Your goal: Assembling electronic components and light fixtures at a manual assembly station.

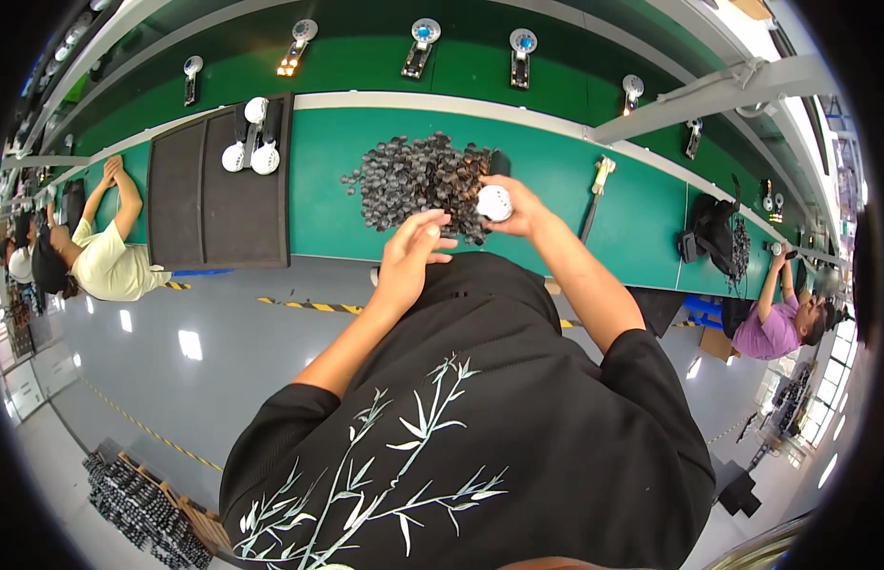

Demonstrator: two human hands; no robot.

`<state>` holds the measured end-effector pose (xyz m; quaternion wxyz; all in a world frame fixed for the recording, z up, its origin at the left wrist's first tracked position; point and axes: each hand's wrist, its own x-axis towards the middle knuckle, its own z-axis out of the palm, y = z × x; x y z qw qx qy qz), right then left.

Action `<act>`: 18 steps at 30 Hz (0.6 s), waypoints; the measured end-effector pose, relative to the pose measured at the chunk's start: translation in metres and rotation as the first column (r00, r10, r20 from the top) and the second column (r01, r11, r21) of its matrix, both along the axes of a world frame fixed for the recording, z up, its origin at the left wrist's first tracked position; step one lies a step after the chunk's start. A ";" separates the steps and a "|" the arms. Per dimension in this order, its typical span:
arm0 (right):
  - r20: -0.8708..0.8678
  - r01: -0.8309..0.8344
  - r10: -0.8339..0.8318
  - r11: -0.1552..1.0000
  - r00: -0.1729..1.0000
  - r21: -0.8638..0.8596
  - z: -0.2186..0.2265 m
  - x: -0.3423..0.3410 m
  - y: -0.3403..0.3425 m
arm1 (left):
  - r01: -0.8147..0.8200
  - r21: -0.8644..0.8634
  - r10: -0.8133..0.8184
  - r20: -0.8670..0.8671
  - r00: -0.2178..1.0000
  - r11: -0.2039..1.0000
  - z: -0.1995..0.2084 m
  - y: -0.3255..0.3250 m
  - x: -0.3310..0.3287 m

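Note:
My right hand grips a small round white part at the near edge of a pile of small dark grey discs on the green workbench. My left hand hovers just left of it with fingers spread, at the pile's near edge; nothing shows in it. Both forearms come up from my black top with a pale bamboo print.
A black mat lies to the left with white round parts on it. A tool with a pale handle lies to the right. Fixtures ride a green conveyor behind. Other people sit at far left and far right.

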<state>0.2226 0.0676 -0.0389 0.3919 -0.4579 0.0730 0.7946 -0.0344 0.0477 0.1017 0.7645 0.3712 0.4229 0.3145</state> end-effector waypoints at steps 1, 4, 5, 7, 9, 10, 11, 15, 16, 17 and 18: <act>0.008 -0.011 0.011 1.000 1.000 0.007 0.001 0.020 0.009 | -0.011 0.007 0.011 0.008 1.000 1.000 -0.002 0.000 -0.004; 0.287 0.274 -0.365 0.910 0.886 0.311 0.026 0.075 0.049 | -0.002 0.107 0.004 -0.013 1.000 0.994 -0.007 0.005 -0.014; 0.344 0.366 -0.501 0.846 0.794 0.387 0.041 0.087 0.063 | 0.003 0.137 0.000 -0.021 1.000 0.991 -0.009 0.005 -0.016; 0.417 0.428 -0.471 0.882 0.777 0.198 0.056 0.114 0.082 | 0.031 0.105 -0.028 -0.024 0.999 0.994 -0.014 0.004 -0.015; 0.505 0.336 -0.411 0.912 0.759 0.237 0.051 0.102 0.084 | 0.081 0.027 -0.080 -0.045 0.996 0.996 -0.018 0.005 -0.012; 0.587 0.237 -0.346 0.937 0.732 0.257 0.045 0.091 0.083 | 0.105 -0.014 -0.105 -0.055 0.993 0.994 -0.020 0.007 -0.011; 0.564 0.154 -0.257 0.962 0.785 0.223 0.033 0.089 0.079 | 0.112 0.000 -0.112 -0.042 0.993 0.994 -0.017 0.010 -0.009; 0.505 0.002 -0.018 0.999 0.863 0.032 0.003 0.041 0.084 | 0.058 -0.005 -0.059 -0.069 0.996 0.998 -0.019 0.021 -0.003; 0.508 -0.023 0.015 1.000 0.861 0.009 -0.008 0.036 0.090 | 0.055 -0.007 -0.055 -0.063 0.996 0.998 -0.020 0.022 -0.002; 0.510 -0.049 0.049 0.999 0.859 -0.013 -0.019 0.033 0.097 | 0.046 -0.009 -0.047 -0.055 0.997 0.999 -0.023 0.023 -0.002; 0.510 -0.061 0.060 0.998 0.858 -0.016 -0.025 0.027 0.107 | 0.031 -0.012 -0.032 -0.053 0.998 0.999 -0.027 0.022 -0.003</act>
